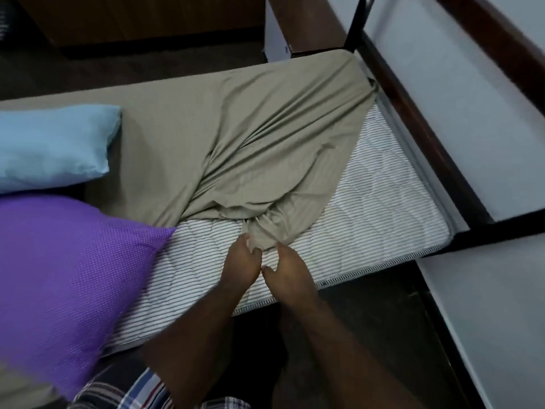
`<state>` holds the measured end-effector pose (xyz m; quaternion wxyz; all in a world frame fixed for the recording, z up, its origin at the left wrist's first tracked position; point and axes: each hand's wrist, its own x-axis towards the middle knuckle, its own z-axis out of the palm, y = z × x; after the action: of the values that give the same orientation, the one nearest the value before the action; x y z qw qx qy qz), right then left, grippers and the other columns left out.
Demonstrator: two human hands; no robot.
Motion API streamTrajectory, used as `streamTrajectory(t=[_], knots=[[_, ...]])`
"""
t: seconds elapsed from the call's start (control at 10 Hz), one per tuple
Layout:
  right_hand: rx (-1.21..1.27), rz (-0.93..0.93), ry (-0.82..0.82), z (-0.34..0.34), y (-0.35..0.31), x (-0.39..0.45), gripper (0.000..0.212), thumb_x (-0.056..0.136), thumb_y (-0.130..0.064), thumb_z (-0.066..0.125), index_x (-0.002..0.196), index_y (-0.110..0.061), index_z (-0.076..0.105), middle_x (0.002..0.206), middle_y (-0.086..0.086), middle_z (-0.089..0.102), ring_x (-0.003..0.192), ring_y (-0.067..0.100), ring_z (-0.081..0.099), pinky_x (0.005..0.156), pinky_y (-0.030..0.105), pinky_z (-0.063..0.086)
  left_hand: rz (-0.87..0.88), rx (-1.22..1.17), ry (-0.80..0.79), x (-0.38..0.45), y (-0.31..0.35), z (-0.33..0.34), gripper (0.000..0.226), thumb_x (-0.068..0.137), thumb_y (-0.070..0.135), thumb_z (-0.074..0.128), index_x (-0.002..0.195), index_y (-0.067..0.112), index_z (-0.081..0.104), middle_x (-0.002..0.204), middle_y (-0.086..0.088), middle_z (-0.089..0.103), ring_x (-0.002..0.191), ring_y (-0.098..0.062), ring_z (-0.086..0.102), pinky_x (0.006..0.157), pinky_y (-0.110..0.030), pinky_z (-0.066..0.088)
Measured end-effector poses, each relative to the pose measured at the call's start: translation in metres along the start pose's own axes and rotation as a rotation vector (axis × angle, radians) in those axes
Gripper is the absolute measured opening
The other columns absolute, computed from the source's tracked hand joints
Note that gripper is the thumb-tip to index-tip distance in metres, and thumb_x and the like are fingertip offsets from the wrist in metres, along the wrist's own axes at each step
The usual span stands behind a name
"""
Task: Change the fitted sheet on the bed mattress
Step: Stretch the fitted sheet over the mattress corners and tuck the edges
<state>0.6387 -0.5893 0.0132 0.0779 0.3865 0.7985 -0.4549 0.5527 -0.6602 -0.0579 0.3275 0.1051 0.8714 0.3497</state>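
The olive fitted sheet [236, 137] is off the near right corner of the mattress [368, 202] and lies bunched in a gathered fold toward the middle, leaving the striped quilted ticking bare along the near edge and the right end; it appears to cover the far side, though whether the far corners remain hooked cannot be told. Your left hand [240, 267] pinches the tip of the gathered fold, fingers curled onto the cloth. Your right hand [287, 273] sits just beside it with fingers bent at the fold's edge; whether it actually has hold of the fabric cannot be told from this view. In my judgement the step in hand is stripping the old sheet, roughly the early part of the task. To do it well, take a firm hold with both hands rather than a fingertip pinch, and draw the cloth toward the far corner by the dark bed frame [413, 119] so the elastic slackens before you lift it off. The purple pillow [67, 267] rests on the near edge over sheet and ticking, and the blue pillow [53, 143] lies on the covered part beyond it; both will pin the fabric, so move them off the bed first. Avoid jerking against a hooked corner, which risks tearing the hem.
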Motion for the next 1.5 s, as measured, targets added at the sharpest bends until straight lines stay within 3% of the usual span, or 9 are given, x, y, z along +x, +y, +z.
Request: streamTrajectory(t=[0.2,0.4,0.5,0.8,1.0,1.1,1.2,1.4,1.5], knots=[[-0.023,-0.042,-0.117,0.005,0.064,0.106,0.053,0.095,-0.019,0.057,0.146,-0.012,0.047,0.142,0.008,0.057,0.132,0.024,0.052,0.112,0.033,0.040,-0.234,-0.037,0.155,0.091,-0.005,0.050,0.045,0.086,0.020,0.062,0.122,-0.008,0.060,0.119,-0.027,0.064,0.116,-0.039,0.058,0.093,-0.034,0.041],[0.092,0.010,-0.135,0.001,0.099,0.153,0.043,0.090,-0.021,0.064,0.133,-0.019,0.062,0.114,-0.001,0.072,0.105,0.012,0.065,0.086,0.011,0.039,-0.465,-0.029,0.285,0.131,-0.035,0.081,0.049,0.074,0.017,0.060,0.122,0.006,0.060,0.115,-0.020,0.065,0.106,-0.036,0.063,0.090,-0.040,0.053],[0.083,-0.009,-0.193,-0.011,0.109,0.160,0.040,0.090,-0.022,0.064,0.131,-0.020,0.063,0.116,-0.002,0.072,0.107,0.011,0.065,0.088,0.012,0.041,-0.483,-0.321,0.177,0.110,-0.018,0.096,0.021,0.082,0.001,0.057,0.096,0.009,0.070,0.081,-0.011,0.070,0.069,-0.026,0.066,0.052,-0.026,0.053],[-0.388,-0.208,-0.431,-0.090,0.153,0.149,0.044,0.090,-0.018,0.053,0.133,-0.021,0.058,0.130,0.007,0.063,0.120,0.027,0.058,0.095,0.030,0.045,-0.311,-0.758,-0.205,-0.020,0.090,0.220,0.017,0.098,0.000,0.054,0.100,0.008,0.069,0.078,0.003,0.073,0.069,-0.008,0.068,0.060,-0.022,0.053],[-0.630,-0.394,-0.193,-0.176,0.219,0.102,0.028,0.084,-0.020,0.051,0.106,-0.025,0.069,0.107,0.000,0.071,0.106,0.028,0.064,0.086,0.038,0.044,-0.597,-1.270,0.165,-0.051,0.101,0.241,0.034,0.095,0.026,0.049,0.072,0.018,0.073,0.077,0.000,0.071,0.073,-0.018,0.068,0.079,-0.035,0.052],[-0.660,-0.490,0.021,-0.208,0.257,0.077,0.016,0.049,-0.023,0.058,0.064,-0.021,0.061,0.064,-0.002,0.064,0.067,0.027,0.063,0.061,0.032,0.031,-0.552,-1.469,0.375,-0.049,0.103,0.235,0.043,0.100,0.044,0.049,0.066,0.018,0.059,0.051,0.005,0.052,0.048,-0.011,0.050,0.069,-0.030,0.045],[-0.627,-0.524,0.145,-0.232,0.307,0.059,0.016,0.051,-0.020,0.052,0.060,-0.019,0.065,0.060,-0.002,0.061,0.062,0.029,0.059,0.060,0.034,0.038,-0.623,-1.365,0.454,-0.047,0.104,0.247,0.012,0.102,0.024,0.054,0.096,0.015,0.060,0.081,-0.002,0.065,0.066,-0.015,0.060,0.058,-0.030,0.055],[-0.275,-0.047,0.471,-0.278,0.385,0.019,0.030,0.065,-0.006,0.055,0.083,-0.013,0.078,0.087,0.018,0.070,0.083,0.046,0.062,0.070,0.049,0.052,-0.689,-0.984,0.184,-0.117,0.129,0.350,0.016,0.097,0.001,0.050,0.109,0.010,0.057,0.092,-0.014,0.064,0.064,-0.020,0.061,0.052,-0.029,0.057],[0.012,0.253,0.465,-0.279,0.419,-0.010,0.046,0.072,-0.031,0.060,0.110,-0.009,0.072,0.112,0.023,0.066,0.107,0.045,0.058,0.089,0.051,0.049,-0.711,-0.964,-0.023,-0.179,0.139,0.411,0.009,0.097,0.001,0.051,0.095,0.010,0.050,0.086,-0.014,0.065,0.063,-0.021,0.067,0.056,-0.030,0.057]])
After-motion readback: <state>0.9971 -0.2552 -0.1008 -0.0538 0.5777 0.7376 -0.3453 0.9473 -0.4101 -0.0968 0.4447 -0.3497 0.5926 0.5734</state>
